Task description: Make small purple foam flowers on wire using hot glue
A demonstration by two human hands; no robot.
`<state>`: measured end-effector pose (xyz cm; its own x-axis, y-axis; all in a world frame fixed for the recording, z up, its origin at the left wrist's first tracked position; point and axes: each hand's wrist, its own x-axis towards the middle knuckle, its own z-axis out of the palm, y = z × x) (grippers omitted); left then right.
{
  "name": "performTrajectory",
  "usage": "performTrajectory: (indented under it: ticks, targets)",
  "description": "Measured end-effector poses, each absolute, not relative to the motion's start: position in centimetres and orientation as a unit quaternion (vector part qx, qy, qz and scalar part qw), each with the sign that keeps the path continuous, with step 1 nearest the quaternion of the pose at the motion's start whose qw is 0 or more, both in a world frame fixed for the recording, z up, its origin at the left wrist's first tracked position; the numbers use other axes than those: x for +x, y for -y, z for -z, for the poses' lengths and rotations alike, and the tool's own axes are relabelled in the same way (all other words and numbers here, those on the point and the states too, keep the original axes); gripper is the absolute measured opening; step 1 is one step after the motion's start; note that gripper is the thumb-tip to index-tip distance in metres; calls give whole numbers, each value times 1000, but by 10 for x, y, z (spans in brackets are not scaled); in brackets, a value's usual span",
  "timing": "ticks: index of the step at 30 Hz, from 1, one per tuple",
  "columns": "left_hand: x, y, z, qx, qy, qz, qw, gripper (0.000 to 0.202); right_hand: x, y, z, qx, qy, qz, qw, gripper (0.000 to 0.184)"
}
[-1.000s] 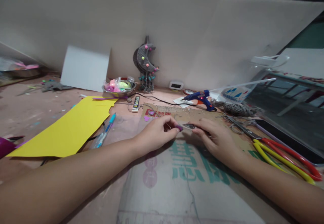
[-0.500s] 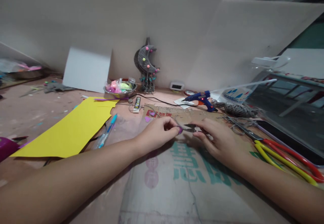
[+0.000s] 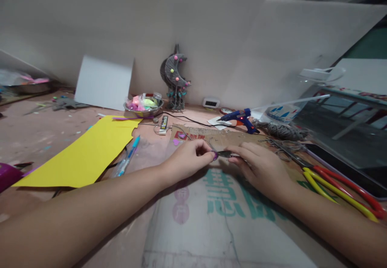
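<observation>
My left hand pinches a small purple piece between thumb and fingertips, mostly hidden by them. A grey string rises near those fingertips. In my right hand are small dark-bladed scissors, their handles covered by my fingers. Their blades are together, with the tip at the purple piece. Both hands are above a printed cardboard sheet. Purple paper hearts lie on its far part, beyond my left hand.
At right are large red-and-yellow scissors, a phone and grey yarn. A blue glue gun stands behind. Yellow paper and a blue pen lie left. A moon decoration leans on the wall.
The small scissors' blades have come together from spread apart, and my right hand's fingers have closed in. My left hand keeps its pinch in nearly the same place.
</observation>
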<state>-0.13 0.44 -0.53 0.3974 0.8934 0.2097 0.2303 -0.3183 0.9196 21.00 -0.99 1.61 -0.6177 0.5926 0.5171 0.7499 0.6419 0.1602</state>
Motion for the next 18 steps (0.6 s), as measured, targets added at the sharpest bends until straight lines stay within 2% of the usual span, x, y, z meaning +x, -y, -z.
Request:
performTrajectory:
  ticks: [6,12,18]
  targets:
    - [-1,-4,3,712,-395,-383,437,17,211,10,-18,-395,880,141,222,24]
    - [0,-4,3,684,-381,-384,489,17,216,5,-16,-440,833,76,327,24]
    - [1,-5,2,665,-365,-389,523,18,215,10,-16,-407,870,77,269,20]
